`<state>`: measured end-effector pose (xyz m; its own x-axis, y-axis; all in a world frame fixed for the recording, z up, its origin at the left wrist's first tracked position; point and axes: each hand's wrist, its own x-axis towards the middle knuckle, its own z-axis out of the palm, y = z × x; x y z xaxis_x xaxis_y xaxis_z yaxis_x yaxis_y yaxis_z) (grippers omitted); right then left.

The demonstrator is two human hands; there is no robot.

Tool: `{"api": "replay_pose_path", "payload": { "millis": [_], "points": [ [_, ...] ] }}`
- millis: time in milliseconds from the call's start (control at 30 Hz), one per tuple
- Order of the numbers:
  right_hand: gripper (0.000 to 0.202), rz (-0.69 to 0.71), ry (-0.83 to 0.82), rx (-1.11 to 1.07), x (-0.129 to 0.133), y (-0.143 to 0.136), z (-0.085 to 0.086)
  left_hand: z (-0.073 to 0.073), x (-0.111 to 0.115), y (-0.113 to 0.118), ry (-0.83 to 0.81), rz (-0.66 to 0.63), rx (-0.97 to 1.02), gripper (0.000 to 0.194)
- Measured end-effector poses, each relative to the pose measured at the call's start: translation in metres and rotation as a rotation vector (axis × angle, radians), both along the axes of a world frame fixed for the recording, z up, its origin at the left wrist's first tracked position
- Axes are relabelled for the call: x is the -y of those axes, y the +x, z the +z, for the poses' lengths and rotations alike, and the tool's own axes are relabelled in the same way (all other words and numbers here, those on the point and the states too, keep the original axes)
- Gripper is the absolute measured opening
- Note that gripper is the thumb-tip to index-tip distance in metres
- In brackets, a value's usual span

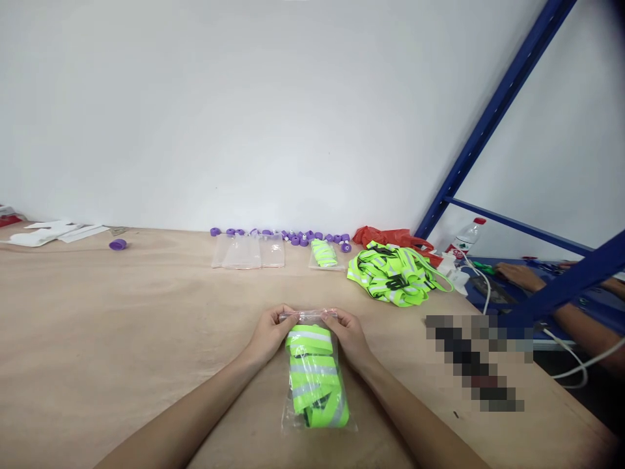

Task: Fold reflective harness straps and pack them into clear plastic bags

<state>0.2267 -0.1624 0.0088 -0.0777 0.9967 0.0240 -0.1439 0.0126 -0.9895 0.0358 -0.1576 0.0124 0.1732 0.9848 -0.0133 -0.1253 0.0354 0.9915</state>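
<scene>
A clear zip-top plastic bag (288,426) lies on the wooden table near its front, with its top edge away from me. Inside it is a folded neon-green reflective strap (315,374) with silver stripes. My left hand (270,331) pinches the left end of the bag's top edge between thumb and fingers. At the right end of that edge, my right hand (349,332) pinches the plastic the same way. Both thumbs rest on top of the zip strip. I cannot tell whether the zip is fully pressed together.
Behind my hands lie flat plastic bags (244,253), a bagged strap (324,254), several purple caps (303,238) and a heap of green reflective straps (390,277). A red plastic bag (385,236) sits behind the heap. Beyond the blue metal frame (493,124), another person's hand (520,275) shows.
</scene>
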Motion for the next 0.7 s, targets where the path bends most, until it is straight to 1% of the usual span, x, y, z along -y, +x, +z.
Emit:
{"api": "replay_pose_path", "payload": {
  "millis": [267, 400, 533, 600, 700],
  "points": [
    [0.035, 0.058, -0.016, 0.029, 0.0019, 0.0004, 0.0021, 0.0062, 0.0040, 0.0051, -0.037, -0.045, -0.019, 0.035],
    [0.035, 0.094, -0.024, 0.029, 0.0024, -0.0004, 0.0052, 0.0046, 0.0042, 0.0073, -0.051, -0.049, -0.018, 0.035],
    [0.034, 0.161, -0.013, 0.078, 0.0036, -0.0017, 0.0070, 0.0029, 0.0055, 0.0089, -0.043, -0.063, -0.028, 0.035],
    [0.034, 0.136, 0.006, 0.101, 0.0042, -0.0027, 0.0053, 0.0036, 0.0063, 0.0090, -0.036, -0.072, -0.032, 0.035],
    [0.035, 0.061, 0.027, 0.096, 0.0040, -0.0037, 0.0010, 0.0060, 0.0062, 0.0071, -0.017, -0.089, -0.029, 0.036]
  ]
}}
